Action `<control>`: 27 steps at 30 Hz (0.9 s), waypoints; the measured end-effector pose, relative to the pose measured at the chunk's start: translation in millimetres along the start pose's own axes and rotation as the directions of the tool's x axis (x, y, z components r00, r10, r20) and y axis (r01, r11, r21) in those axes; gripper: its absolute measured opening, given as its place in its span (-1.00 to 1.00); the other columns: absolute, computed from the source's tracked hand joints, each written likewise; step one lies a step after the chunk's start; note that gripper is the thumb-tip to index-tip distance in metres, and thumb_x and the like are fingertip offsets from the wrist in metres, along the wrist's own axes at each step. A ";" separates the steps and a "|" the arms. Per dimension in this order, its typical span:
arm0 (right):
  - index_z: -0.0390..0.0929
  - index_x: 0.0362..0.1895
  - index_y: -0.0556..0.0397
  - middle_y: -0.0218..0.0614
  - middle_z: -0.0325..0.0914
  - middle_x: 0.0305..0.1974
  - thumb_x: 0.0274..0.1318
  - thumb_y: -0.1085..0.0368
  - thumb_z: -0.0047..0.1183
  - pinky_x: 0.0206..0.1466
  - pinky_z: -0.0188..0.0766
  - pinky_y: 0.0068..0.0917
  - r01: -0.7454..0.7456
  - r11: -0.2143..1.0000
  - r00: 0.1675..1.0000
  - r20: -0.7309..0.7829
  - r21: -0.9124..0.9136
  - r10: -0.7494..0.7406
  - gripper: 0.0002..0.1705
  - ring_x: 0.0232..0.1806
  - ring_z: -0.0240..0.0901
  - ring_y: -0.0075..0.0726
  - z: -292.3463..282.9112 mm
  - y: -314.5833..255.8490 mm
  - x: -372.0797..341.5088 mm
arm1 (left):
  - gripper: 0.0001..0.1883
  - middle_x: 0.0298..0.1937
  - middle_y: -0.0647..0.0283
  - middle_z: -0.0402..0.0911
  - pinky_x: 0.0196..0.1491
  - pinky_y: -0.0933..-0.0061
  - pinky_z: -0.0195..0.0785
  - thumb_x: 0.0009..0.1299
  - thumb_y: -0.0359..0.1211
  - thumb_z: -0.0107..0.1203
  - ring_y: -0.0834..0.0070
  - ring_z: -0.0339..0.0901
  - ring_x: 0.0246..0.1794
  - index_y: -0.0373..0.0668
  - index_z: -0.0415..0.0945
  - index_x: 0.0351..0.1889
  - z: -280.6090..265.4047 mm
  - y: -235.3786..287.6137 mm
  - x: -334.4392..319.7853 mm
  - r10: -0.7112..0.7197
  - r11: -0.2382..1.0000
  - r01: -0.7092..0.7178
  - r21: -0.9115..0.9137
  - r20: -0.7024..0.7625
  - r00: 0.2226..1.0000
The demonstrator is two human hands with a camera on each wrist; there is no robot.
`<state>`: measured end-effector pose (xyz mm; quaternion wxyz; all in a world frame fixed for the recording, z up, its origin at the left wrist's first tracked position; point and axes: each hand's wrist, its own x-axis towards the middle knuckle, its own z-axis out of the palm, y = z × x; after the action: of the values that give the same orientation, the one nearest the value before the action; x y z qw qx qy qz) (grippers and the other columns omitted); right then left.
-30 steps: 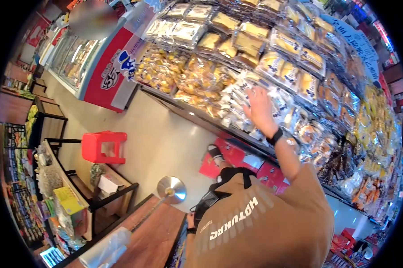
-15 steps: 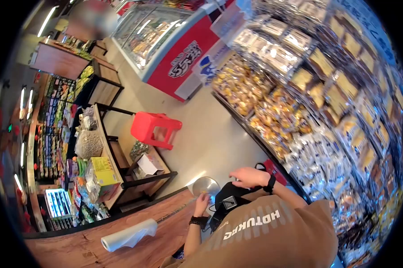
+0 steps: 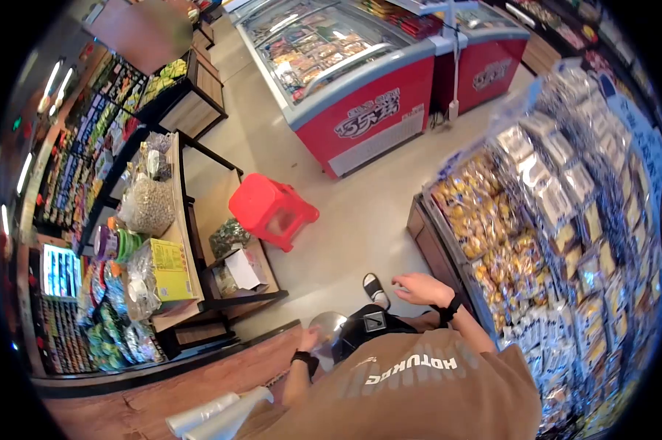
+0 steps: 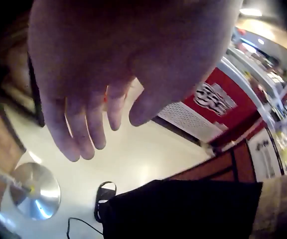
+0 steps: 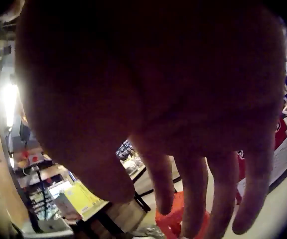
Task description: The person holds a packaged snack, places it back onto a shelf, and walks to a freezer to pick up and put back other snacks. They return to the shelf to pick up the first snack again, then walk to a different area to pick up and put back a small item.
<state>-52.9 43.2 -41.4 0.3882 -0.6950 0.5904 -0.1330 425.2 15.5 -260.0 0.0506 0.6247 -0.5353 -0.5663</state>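
Note:
My left hand point(image 3: 310, 339) hangs beside my body near the wooden counter point(image 3: 148, 389), and nothing is in it; in the left wrist view its fingers point(image 4: 86, 132) hang loosely above the floor. My right hand point(image 3: 421, 289) is held in front of me, left of the stand of packaged snacks point(image 3: 485, 227), touching nothing. The right wrist view shows the palm of the right hand point(image 5: 153, 99) dark and close, with the fingers relaxed and slightly apart. Rolls of clear plastic bags point(image 3: 203, 414) lie on the counter.
A red stool point(image 3: 265, 209) stands on the floor ahead, beside a wooden shelf with a yellow box point(image 3: 171, 270). Red and white freezers point(image 3: 375, 110) stand beyond. A round metal base point(image 3: 328, 326) is near my left hand. A sandalled foot point(image 3: 375, 287) is below.
My right hand has drawn back from the white packets to in front of my body. The view has turned left, bringing more of the freezers into sight. The left hand stays low by the counter.

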 end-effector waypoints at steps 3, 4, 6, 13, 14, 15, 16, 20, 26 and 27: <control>0.47 0.03 0.14 -0.06 0.60 -0.19 0.27 0.19 -0.02 -0.09 0.46 -0.22 0.139 0.951 0.990 -0.049 0.276 -0.131 -0.65 -0.14 0.55 0.02 -33.8 -20.6 46.8 | -0.82 -0.49 0.26 0.57 -0.67 0.50 0.27 0.42 -0.40 -0.10 0.50 0.50 -0.59 -0.17 0.56 -0.29 -29.6 -21.7 27.9 -0.342 0.663 0.383 -0.643 0.195 0.919; 0.47 0.03 0.14 -0.06 0.60 -0.19 0.27 0.19 -0.02 -0.09 0.46 -0.22 0.131 0.957 0.991 -0.028 0.258 -0.128 -0.65 -0.14 0.55 0.02 -46.3 -28.6 61.3 | -0.82 -0.49 0.26 0.57 -0.67 0.50 0.27 0.42 -0.40 -0.10 0.50 0.50 -0.59 -0.17 0.56 -0.29 -39.1 -28.3 47.5 -0.337 0.645 0.387 -0.659 0.209 0.918; 0.49 0.01 0.15 -0.03 0.59 -0.15 0.27 0.22 -0.01 -0.09 0.48 -0.25 0.139 0.952 0.990 -0.030 0.274 -0.136 -0.67 -0.13 0.55 0.00 -69.1 -41.2 92.4 | -0.73 -0.61 0.29 0.50 -0.61 0.39 0.33 0.41 -0.27 -0.04 0.49 0.41 -0.66 -0.21 0.53 -0.47 -50.3 -38.0 79.5 -0.270 0.943 0.231 -0.240 -0.145 0.952; 0.50 0.05 0.10 -0.18 0.61 -0.15 0.28 0.22 -0.01 -0.19 0.45 -0.43 0.152 0.901 0.988 -0.095 0.405 -0.124 -0.67 -0.22 0.54 -0.28 -136.0 -83.2 191.7 | -0.67 -0.23 0.32 0.61 -0.32 0.51 0.39 0.47 -0.18 -0.04 0.59 0.51 -0.34 -0.19 0.52 0.01 -41.0 113.3 168.4 -0.031 0.932 0.053 -0.359 0.067 0.997; 0.50 0.05 0.09 -0.19 0.61 -0.15 0.28 0.22 -0.01 -0.19 0.45 -0.44 0.169 0.906 0.985 -0.102 0.387 -0.141 -0.67 -0.21 0.54 -0.29 -143.9 -82.7 204.3 | -0.65 -0.13 0.30 0.60 -0.19 0.50 0.39 0.49 -0.19 -0.06 0.58 0.50 -0.20 -0.19 0.48 0.10 -44.8 155.1 169.3 0.079 0.937 -0.030 -0.348 0.127 0.989; 0.50 0.06 0.09 -0.22 0.62 -0.15 0.30 0.21 -0.02 -0.17 0.45 -0.44 0.202 0.904 0.978 -0.120 0.376 -0.169 -0.67 -0.20 0.53 -0.32 -150.1 -78.2 219.1 | -0.62 -0.02 0.27 0.59 -0.06 0.48 0.39 0.51 -0.21 -0.09 0.57 0.50 -0.06 -0.19 0.45 0.18 -49.7 205.5 161.5 0.190 0.932 -0.117 -0.342 0.189 0.963; 0.50 0.07 0.10 -0.24 0.63 -0.16 0.30 0.21 -0.02 -0.16 0.45 -0.44 0.165 0.898 0.986 -0.104 0.408 -0.134 -0.66 -0.18 0.53 -0.36 -161.8 -81.6 230.5 | -0.59 0.07 0.27 0.56 0.04 0.46 0.36 0.53 -0.19 -0.11 0.53 0.47 0.03 -0.18 0.40 0.25 -54.0 245.5 157.6 0.259 0.946 -0.183 -0.268 0.285 0.923; 0.48 0.07 0.13 -0.29 0.61 -0.15 0.34 0.26 -0.04 -0.06 0.44 -0.48 0.303 0.859 0.953 -0.151 0.413 -0.264 -0.69 -0.08 0.53 -0.44 -187.6 -55.1 294.3 | -0.48 0.31 0.23 0.41 0.34 0.43 0.13 0.57 -0.07 -0.17 0.44 0.33 0.29 -0.18 0.30 0.36 -69.0 330.5 167.0 0.637 0.728 -0.636 -0.255 0.594 0.491; 0.51 -0.01 0.14 -0.15 0.62 -0.21 0.28 0.21 0.01 -0.16 0.46 -0.41 0.242 0.861 0.966 -0.026 0.448 -0.257 -0.69 -0.23 0.55 -0.32 -216.9 -26.0 400.5 | -0.54 0.36 0.22 0.32 0.44 0.41 -0.08 0.58 -0.15 -0.19 0.44 0.15 0.40 -0.19 0.30 0.33 -118.9 383.2 172.9 0.342 0.927 -0.131 -0.351 0.651 0.678; 0.52 -0.03 0.15 -0.14 0.61 -0.22 0.27 0.20 0.01 -0.16 0.45 -0.39 0.301 0.853 0.946 -0.022 0.427 -0.323 -0.69 -0.24 0.55 -0.30 -224.9 -23.8 419.2 | -0.56 0.38 0.22 0.28 0.45 0.41 -0.12 0.58 -0.18 -0.18 0.44 0.10 0.43 -0.19 0.30 0.32 -127.9 407.0 170.7 0.390 0.919 -0.232 -0.320 0.633 0.669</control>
<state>-68.4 -430.1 9.6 0.5181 -0.6833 0.4168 -0.3017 237.2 -349.5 -53.8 0.0120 0.2605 -0.5510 -0.7927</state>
